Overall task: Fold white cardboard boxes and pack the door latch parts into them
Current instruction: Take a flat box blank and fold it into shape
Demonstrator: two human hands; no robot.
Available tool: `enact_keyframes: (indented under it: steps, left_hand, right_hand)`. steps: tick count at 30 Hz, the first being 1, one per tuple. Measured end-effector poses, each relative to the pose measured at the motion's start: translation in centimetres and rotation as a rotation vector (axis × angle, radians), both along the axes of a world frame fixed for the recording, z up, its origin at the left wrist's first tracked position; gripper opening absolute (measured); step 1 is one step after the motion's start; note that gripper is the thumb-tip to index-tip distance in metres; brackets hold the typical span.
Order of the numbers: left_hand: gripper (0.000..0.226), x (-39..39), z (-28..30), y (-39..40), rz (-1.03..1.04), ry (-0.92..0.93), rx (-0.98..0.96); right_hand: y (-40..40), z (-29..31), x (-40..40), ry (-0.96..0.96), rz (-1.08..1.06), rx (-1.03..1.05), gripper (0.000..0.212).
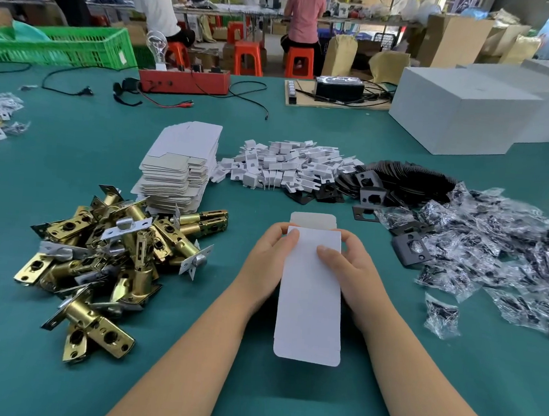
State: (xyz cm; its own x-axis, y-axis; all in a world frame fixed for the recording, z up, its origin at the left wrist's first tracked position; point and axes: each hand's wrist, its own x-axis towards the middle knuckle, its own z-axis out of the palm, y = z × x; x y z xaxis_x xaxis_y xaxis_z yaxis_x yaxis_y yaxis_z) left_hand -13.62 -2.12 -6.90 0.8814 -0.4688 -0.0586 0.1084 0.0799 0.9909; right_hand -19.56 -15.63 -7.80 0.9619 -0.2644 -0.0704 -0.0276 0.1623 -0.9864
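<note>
A flat white cardboard box blank [309, 309] is held above the green table in front of me, long side pointing away. My left hand [267, 266] grips its left edge near the far end, thumb on top. My right hand [350, 273] grips the right edge, thumb pressed on the white face. A tuck flap sticks out past my fingers at the far end. A pile of brass door latches [105, 260] lies to the left. A stack of flat box blanks [177, 170] stands behind the latches.
A heap of white folded inserts [286, 169] lies at centre back, black strike plates [396, 188] beside it, and bagged screws [506, 255] spread on the right. Large white cartons [464, 114] stand at the back right; a red tester box [184, 81] and cables at the back.
</note>
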Motion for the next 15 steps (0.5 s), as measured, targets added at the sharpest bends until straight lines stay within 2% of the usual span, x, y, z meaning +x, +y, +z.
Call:
enact_keyframes:
  steps: [3,6,9,11,13,15]
  left_hand:
    - [0.027,0.1,-0.2,-0.1,0.054,0.031,0.024]
    - [0.040,0.4,0.0,0.0,0.115,0.078,-0.006]
    - [0.043,0.7,0.3,0.0,0.100,0.215,-0.143]
    - [0.045,0.9,0.2,0.2,0.086,0.242,-0.151]
    - [0.039,1.1,0.0,0.4,0.048,0.229,-0.117]
    - [0.021,1.2,0.0,0.6,0.024,0.238,-0.108]
  right_hand:
    - [-0.1,0.0,0.0,0.043,-0.003,-0.007,0.031]
    - [0.0,0.2,-0.1,0.061,0.031,0.013,0.034]
    - [-0.1,0.4,-0.2,0.047,0.044,0.090,0.022]
    - [-0.2,0.6,-0.3,0.049,0.046,0.131,0.011]
    - [-0.2,0.7,-0.4,0.065,0.039,0.132,0.011]
    - [-0.2,0.9,-0.4,0.073,0.041,0.141,0.011]
